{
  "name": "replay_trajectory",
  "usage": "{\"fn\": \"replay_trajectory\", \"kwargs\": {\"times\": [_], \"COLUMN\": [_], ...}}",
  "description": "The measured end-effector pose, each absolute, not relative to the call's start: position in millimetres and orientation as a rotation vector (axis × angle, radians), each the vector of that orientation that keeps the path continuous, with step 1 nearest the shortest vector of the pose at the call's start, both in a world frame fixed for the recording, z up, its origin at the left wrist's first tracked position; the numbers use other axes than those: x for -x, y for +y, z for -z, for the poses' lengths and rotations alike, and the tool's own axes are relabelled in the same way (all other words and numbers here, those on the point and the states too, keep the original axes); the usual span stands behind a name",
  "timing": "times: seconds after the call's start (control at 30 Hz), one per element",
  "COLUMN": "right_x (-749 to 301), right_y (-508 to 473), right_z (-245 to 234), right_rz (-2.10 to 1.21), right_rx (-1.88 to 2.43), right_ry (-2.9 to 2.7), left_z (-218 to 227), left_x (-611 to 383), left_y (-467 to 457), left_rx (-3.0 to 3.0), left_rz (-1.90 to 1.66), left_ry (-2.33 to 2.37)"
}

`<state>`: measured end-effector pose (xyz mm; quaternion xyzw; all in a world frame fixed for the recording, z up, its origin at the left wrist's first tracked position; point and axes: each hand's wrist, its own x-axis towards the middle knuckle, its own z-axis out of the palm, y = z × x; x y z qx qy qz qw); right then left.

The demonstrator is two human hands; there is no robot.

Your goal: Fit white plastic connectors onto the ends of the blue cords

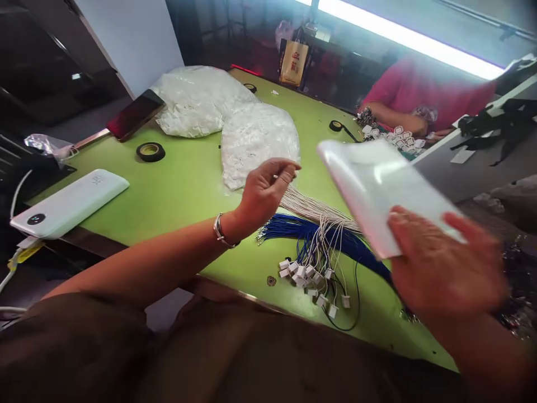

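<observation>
My right hand (448,263), smeared by motion, grips a white glossy sheet (377,179) by its lower edge and holds it above the table. With fingertips pinched together, my left hand (268,187) hovers beside the filled clear plastic bag (260,140); whatever it pinches is too small to make out. Below the hands lie a bundle of white wires (310,204) and a bundle of blue wires (289,228). White connectors (308,274) on wire ends are spread near the table's front edge.
Another filled plastic bag (193,101) lies behind, next to a leaning phone (136,115). A black tape roll (151,151) and a white power bank (71,204) are at left. Across the green table (180,190), a person in a pink top (428,95) sits near more connectors (398,137).
</observation>
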<state>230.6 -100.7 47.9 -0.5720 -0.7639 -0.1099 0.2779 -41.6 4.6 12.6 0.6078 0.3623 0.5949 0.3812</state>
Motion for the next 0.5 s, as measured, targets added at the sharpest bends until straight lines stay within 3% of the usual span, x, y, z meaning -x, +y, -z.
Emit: {"fn": "replay_trajectory", "kwargs": {"times": [0.13, 0.27, 0.43, 0.5], "right_x": [-215.8, -223.6, -266.9, -277.4], "right_y": [-91.1, -78.3, -81.4, -77.7], "right_z": [10.9, 43.7, 32.6, 29.3], "right_rz": [0.342, 0.160, 0.095, -0.103], "right_rx": [1.308, 1.180, 1.523, 1.699], "right_ry": [-2.417, -2.499, -1.883, -1.670], "left_z": [7.5, 25.9, 25.3, 24.2], "left_x": [12.8, -9.6, -22.5, -22.4], "left_y": [-7.7, -11.6, -12.8, -14.1], "left_rx": [-2.044, -2.435, -2.664, -2.682], "left_rz": [-1.013, -0.417, -0.304, -0.304], "left_ry": [0.790, 0.794, 0.922, 0.918]}}
